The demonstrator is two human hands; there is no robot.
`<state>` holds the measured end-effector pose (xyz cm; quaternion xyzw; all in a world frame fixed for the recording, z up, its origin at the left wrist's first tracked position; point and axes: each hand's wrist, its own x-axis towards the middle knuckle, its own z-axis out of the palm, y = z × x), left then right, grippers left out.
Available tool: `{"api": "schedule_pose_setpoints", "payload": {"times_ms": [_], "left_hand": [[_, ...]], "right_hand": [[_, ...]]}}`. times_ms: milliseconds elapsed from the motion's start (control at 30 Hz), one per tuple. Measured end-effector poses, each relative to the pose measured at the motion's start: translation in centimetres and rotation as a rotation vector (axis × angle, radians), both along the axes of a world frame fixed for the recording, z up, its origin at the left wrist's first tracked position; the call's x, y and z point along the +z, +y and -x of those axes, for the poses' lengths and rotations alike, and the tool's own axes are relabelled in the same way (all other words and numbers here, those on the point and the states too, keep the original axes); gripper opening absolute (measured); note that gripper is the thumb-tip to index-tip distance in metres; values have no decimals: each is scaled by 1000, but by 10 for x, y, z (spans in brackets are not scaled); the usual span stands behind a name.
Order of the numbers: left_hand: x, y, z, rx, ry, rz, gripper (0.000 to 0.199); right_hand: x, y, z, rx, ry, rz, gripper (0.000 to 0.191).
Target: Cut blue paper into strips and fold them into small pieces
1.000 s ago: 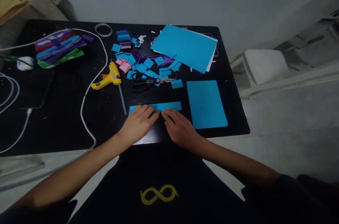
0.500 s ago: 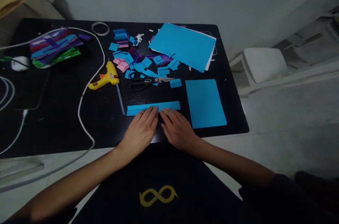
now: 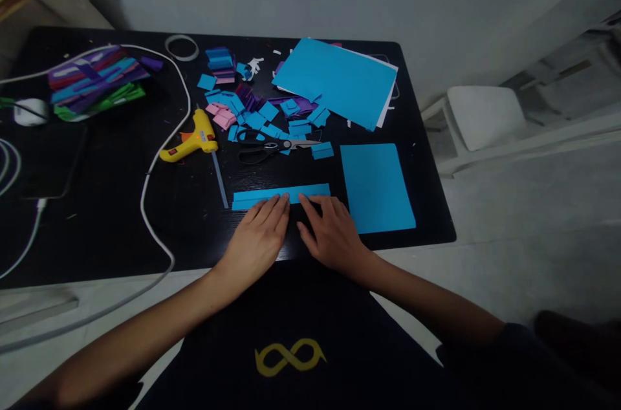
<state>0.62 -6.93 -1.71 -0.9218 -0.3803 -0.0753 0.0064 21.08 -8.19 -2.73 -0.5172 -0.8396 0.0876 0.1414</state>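
Observation:
A long folded blue paper strip lies flat near the table's front edge. My left hand rests on its lower edge at the middle, fingers stretched out and lying side by side. Just to the right, my right hand touches the strip with the index fingertip; its fingers are apart and the thumb is spread to the left. Neither hand grips anything. A blue sheet lies right of my right hand, close to its knuckles.
On the black table are scissors, a yellow glue gun, small blue paper pieces, a large blue sheet, colourful strips, a tape roll and a white cable. A white stool stands at right.
My right hand has shifted slightly right, away from my left hand, and its index finger and thumb are spread wider. My left hand and the strip have stayed in place.

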Motion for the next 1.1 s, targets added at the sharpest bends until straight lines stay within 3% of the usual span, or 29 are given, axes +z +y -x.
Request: {"api": "schedule_pose_setpoints", "payload": {"times_ms": [633, 833, 967, 1100], "left_hand": [[-4, -1, 0, 26, -62, 47, 46], [-2, -1, 1, 19, -37, 54, 47], [-2, -1, 1, 11, -6, 33, 46], [-2, -1, 0, 5, 8, -13, 44]], "right_hand": [[1, -3, -30, -128, -56, -68, 48], [-2, -7, -24, -139, -40, -86, 55], [-1, -7, -9, -87, 11, -101, 58], [0, -2, 6, 50, 82, -22, 53]]}}
